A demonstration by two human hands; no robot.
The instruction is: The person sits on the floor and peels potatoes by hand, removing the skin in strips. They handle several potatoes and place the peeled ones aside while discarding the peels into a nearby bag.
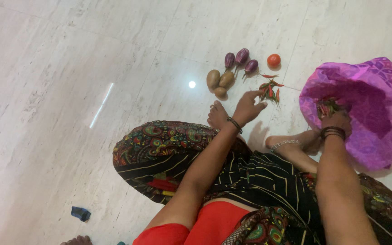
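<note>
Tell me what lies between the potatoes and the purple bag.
In the head view, a small pile of chillies lies between the potatoes and the purple bag; the left hand reaches them.

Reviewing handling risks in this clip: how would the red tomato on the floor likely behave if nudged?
The tomato looks round and sits on a smooth, glossy marble floor, so it would probably roll easily. It lies apart from the small eggplants with nothing to block it. Its skin looks shiny, so perhaps slippery.

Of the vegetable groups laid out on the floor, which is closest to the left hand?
The chilies: the left hand reaches to their edge, while the potatoes, brinjals and tomato lie farther off.
</note>
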